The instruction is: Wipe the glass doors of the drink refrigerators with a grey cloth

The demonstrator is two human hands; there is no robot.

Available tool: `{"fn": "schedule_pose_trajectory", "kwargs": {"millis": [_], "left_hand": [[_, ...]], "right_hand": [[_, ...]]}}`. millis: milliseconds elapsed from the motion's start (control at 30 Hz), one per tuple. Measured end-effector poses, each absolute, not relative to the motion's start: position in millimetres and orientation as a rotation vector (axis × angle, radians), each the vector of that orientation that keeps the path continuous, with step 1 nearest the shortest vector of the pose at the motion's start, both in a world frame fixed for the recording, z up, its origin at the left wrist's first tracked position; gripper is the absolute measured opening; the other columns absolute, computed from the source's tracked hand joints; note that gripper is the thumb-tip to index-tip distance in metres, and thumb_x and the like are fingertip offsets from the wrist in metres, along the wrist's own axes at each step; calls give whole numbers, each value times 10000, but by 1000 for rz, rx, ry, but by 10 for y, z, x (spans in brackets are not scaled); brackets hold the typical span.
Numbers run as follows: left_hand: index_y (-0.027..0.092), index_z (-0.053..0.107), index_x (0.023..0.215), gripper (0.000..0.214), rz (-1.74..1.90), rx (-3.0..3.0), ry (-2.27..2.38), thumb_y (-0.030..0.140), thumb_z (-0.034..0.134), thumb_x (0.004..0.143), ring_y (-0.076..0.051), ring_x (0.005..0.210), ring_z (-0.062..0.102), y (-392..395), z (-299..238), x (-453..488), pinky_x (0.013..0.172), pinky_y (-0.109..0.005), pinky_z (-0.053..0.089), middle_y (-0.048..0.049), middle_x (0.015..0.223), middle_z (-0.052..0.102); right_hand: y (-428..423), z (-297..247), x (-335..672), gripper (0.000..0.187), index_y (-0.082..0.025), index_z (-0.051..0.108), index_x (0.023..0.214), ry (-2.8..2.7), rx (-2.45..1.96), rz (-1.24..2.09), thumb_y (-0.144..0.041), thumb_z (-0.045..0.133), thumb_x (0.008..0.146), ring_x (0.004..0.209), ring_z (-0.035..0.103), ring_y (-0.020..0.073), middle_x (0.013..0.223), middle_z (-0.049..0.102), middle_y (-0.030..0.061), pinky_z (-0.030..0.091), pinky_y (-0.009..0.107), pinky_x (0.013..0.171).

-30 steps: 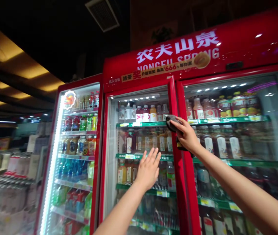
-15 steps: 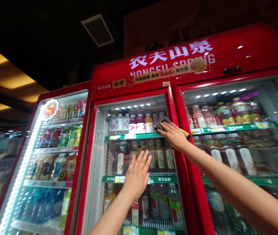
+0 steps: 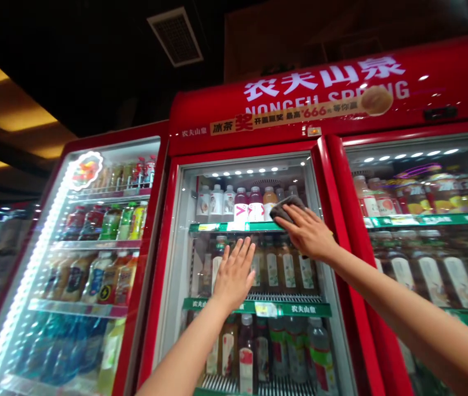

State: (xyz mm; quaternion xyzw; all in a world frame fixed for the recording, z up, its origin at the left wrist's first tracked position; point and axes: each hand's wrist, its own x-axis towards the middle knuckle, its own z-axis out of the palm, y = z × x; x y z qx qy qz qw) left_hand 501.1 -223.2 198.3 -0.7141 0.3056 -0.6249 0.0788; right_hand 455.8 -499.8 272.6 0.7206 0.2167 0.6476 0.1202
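A dark grey cloth (image 3: pixel 285 208) lies pressed against the glass door (image 3: pixel 254 264) of a red drinks fridge (image 3: pixel 201 118), under the fingers of my right hand (image 3: pixel 310 231). That hand is at the upper right of the pane, close to the door's red frame. My left hand (image 3: pixel 236 272) rests flat at the middle of the same pane, lower and to the left, fingers stretched and holding nothing. Behind the glass, bottles with white and pink labels (image 3: pixel 254 204) stand on the top shelf, partly hidden by the cloth.
A second glass door (image 3: pixel 423 258) with bottles behind it adjoins on the right. Another lit fridge (image 3: pixel 93 264) full of drinks stands to the left. A banner (image 3: pixel 283 116) runs across the red header, and a ceiling vent (image 3: pixel 175 37) shows above.
My view has shifted, so the fridges sit differently in the picture. On the pane, my right hand and the cloth have moved a little left of the door frame. My left hand stays flat on the glass.
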Motion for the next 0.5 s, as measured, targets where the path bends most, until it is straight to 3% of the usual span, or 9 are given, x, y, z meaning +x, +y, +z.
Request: {"fn": "schedule_pose_trajectory", "kwargs": {"millis": [167, 233, 367, 500], "left_hand": [[201, 157, 1638, 730, -1946, -2139, 828, 340, 486, 1002, -250, 1573, 205, -1746, 2018, 5278, 1293, -508, 162, -67, 1685, 264], [193, 109, 1643, 745, -1990, -2156, 775, 324, 474, 1006, -258, 1574, 200, -1643, 2003, 5383, 1284, -519, 187, -83, 1689, 248], [211, 25, 1645, 775, -1966, -2174, 837, 363, 456, 1020, -249, 1579, 181, -1483, 1933, 5522, 1280, -505, 200, -86, 1695, 231], [220, -10, 1644, 815, -1928, -2188, 902, 423, 470, 1017, -249, 1583, 154, -1251, 1897, 5580, 1291, -510, 150, -79, 1700, 221]], "right_hand": [[-4772, 3286, 4770, 538, -197, 533, 1474, 9, 2183, 2419, -235, 521, 937, 1479, 370, 387, 1617, 385, 184, 407, 607, 1111], [-4386, 3467, 4902, 529, -194, 532, 1472, -25, 2193, 2449, -262, 519, 948, 1468, 382, 389, 1604, 404, 187, 384, 629, 1119], [-3827, 3252, 5015, 481, -265, 535, 1471, 375, 2151, 2151, -295, 481, 995, 1463, 405, 319, 1594, 444, 118, 368, 564, 1158], [-4068, 2809, 4855, 483, -298, 533, 1475, 776, 2059, 1726, -271, 482, 996, 1471, 405, 268, 1593, 458, 68, 366, 508, 1189]]}}
